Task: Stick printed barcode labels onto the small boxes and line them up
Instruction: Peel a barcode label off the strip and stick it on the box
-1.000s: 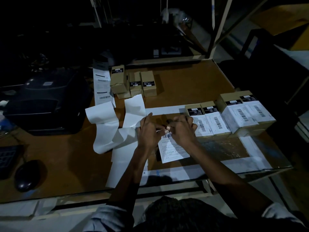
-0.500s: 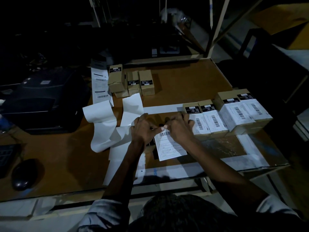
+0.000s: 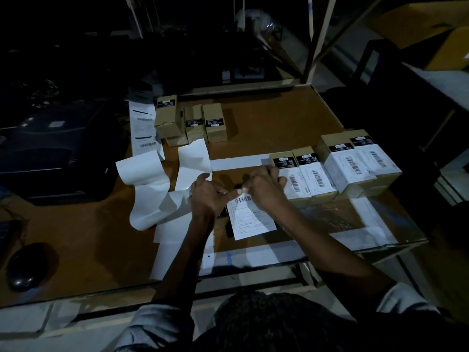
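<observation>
A white barcode label (image 3: 250,217) lies over a small box that is mostly hidden at the middle of the table. My left hand (image 3: 206,195) and my right hand (image 3: 262,188) meet at the label's top edge, both with curled fingers pinching it. To the right, a row of several labelled boxes (image 3: 337,168) stands side by side. Unlabelled brown boxes (image 3: 194,121) are grouped at the back. A strip of printed labels (image 3: 143,128) hangs from the printer, and empty backing paper (image 3: 152,184) curls left of my hands.
A black label printer (image 3: 58,153) sits at the left. A computer mouse (image 3: 25,266) lies near the front left edge. White tape (image 3: 365,232) marks a rectangle on the brown table. A metal frame post (image 3: 319,39) rises at the back right.
Both hands stay together at the label's top edge. The label has shifted only slightly; the view itself has drifted a little.
</observation>
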Demonstrator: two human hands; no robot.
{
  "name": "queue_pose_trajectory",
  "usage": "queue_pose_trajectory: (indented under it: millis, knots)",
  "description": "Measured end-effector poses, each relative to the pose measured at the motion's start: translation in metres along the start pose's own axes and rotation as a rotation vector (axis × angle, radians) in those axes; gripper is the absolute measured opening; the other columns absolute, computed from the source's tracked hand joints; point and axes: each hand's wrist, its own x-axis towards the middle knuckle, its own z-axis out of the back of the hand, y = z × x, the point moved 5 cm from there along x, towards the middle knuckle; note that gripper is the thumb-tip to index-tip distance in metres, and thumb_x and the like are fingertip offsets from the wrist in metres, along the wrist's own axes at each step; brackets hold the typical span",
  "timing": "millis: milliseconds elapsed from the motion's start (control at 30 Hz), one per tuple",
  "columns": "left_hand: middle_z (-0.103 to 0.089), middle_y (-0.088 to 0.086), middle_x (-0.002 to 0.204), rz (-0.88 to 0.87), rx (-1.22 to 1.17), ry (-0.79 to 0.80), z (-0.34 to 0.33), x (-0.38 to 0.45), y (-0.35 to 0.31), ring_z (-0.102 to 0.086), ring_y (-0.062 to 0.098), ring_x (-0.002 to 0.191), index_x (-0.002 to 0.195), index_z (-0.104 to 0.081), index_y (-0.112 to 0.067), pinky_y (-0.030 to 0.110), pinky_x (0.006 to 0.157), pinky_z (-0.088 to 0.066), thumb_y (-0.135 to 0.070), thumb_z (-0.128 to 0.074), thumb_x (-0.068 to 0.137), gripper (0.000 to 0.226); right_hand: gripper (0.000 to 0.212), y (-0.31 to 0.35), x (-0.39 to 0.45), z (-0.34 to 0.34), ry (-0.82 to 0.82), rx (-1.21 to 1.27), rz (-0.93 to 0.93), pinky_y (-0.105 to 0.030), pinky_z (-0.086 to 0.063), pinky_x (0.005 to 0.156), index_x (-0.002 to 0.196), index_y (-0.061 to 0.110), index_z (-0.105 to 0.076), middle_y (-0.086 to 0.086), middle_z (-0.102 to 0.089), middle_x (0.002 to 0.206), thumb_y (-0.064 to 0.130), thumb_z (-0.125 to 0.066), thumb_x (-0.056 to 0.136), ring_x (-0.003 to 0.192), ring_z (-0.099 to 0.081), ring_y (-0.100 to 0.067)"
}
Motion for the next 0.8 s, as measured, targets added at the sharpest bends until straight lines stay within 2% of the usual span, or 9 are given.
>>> queue_pose_trajectory:
  millis: [133, 233, 300, 367, 467, 533, 633, 733, 800]
  knots:
    - [-0.064, -0.016, 0.055, -0.021, -0.035, -0.043, 0.006, -0.007, -0.005, -0.068, 0.017, 0.086, 0.046, -0.058, -0.024, 0.046, 0.113, -0.031, -0.079, -0.069, 0.067, 0.060, 0.027, -0.008, -0.003, 0.000, -0.022, -0.064, -0.046, -0.049, -0.028, 0.098, 0.121, 0.034, -0.069, -0.005, -0.039, 0.147, 0.034, -0.063, 0.095, 0.133, -0.025, -0.031]
    - [-0.065, -0.010, 0.055, 0.013, -0.068, -0.048, 0.013, -0.018, -0.020, -0.066, 0.016, 0.085, 0.048, -0.051, -0.027, 0.046, 0.114, -0.030, -0.066, -0.078, 0.070, 0.052, 0.032, -0.023, -0.006, 0.012, -0.055, -0.142, -0.142, -0.049, -0.029, 0.100, 0.124, 0.029, -0.067, -0.007, -0.041, 0.148, 0.042, -0.060, 0.096, 0.132, -0.029, -0.032]
    - [-0.071, -0.003, 0.066, 0.049, -0.100, -0.038, 0.015, -0.021, -0.020, -0.066, 0.020, 0.098, 0.053, -0.050, -0.028, 0.047, 0.112, -0.033, -0.067, -0.078, 0.069, 0.051, 0.035, -0.023, -0.008, 0.018, -0.049, -0.190, -0.181, -0.048, -0.029, 0.101, 0.125, 0.025, -0.066, -0.008, -0.043, 0.147, 0.044, -0.058, 0.097, 0.133, -0.030, -0.033]
    - [-0.076, 0.000, 0.089, 0.058, -0.012, -0.055, 0.017, -0.023, -0.019, -0.061, 0.023, 0.114, 0.056, -0.059, -0.025, 0.050, 0.107, -0.039, -0.085, -0.065, 0.064, 0.060, 0.033, -0.020, -0.008, 0.018, -0.065, -0.229, -0.168, -0.047, -0.029, 0.102, 0.124, 0.028, -0.067, -0.008, -0.044, 0.145, 0.043, -0.058, 0.097, 0.133, -0.030, -0.033]
    - [-0.066, 0.007, 0.127, 0.001, 0.174, -0.132, 0.017, -0.028, -0.022, -0.054, 0.029, 0.124, 0.083, -0.075, -0.025, 0.055, 0.097, -0.048, -0.081, -0.062, 0.070, 0.059, 0.031, -0.019, -0.016, 0.013, -0.174, -0.149, -0.109, -0.044, -0.031, 0.099, 0.127, 0.031, -0.066, -0.007, -0.043, 0.143, 0.034, -0.062, 0.096, 0.128, -0.031, -0.031]
    - [-0.065, 0.007, 0.127, -0.169, 0.160, -0.183, 0.015, -0.032, -0.026, -0.058, 0.028, 0.117, 0.104, -0.072, -0.021, 0.053, 0.093, -0.052, -0.066, -0.064, 0.082, 0.051, 0.038, -0.023, -0.026, 0.008, -0.209, -0.037, -0.076, -0.043, -0.033, 0.098, 0.132, 0.030, -0.062, -0.006, -0.046, 0.143, 0.023, -0.065, 0.095, 0.125, -0.035, -0.030]
    - [-0.072, 0.003, 0.108, -0.457, 0.070, -0.184, 0.009, -0.040, -0.022, -0.065, 0.022, 0.100, 0.107, -0.071, -0.017, 0.047, 0.083, -0.054, -0.042, -0.055, 0.097, 0.031, 0.051, -0.030, -0.043, 0.000, -0.200, 0.139, 0.006, -0.043, -0.047, 0.096, 0.135, 0.023, -0.061, -0.006, -0.060, 0.134, 0.003, -0.069, 0.089, 0.120, -0.050, -0.029]
    - [-0.067, -0.002, 0.122, -0.407, 0.080, -0.024, 0.006, -0.047, -0.009, -0.061, 0.018, 0.114, 0.125, -0.066, -0.027, 0.048, 0.096, -0.049, -0.043, -0.040, 0.097, 0.042, 0.058, -0.036, -0.058, -0.006, -0.166, 0.350, 0.084, -0.033, -0.055, 0.097, 0.134, 0.015, -0.062, -0.009, -0.065, 0.129, -0.012, -0.068, 0.083, 0.117, -0.062, -0.025]
    - [-0.057, -0.002, 0.138, -0.403, 0.192, 0.039, 0.005, -0.054, 0.002, -0.051, 0.023, 0.131, 0.137, -0.054, -0.033, 0.054, 0.109, -0.038, -0.046, -0.036, 0.097, 0.046, 0.068, -0.039, -0.065, -0.008, -0.114, 0.434, 0.078, -0.018, -0.048, 0.099, 0.139, 0.012, -0.058, -0.010, -0.061, 0.133, -0.022, -0.063, 0.080, 0.119, -0.060, -0.021]
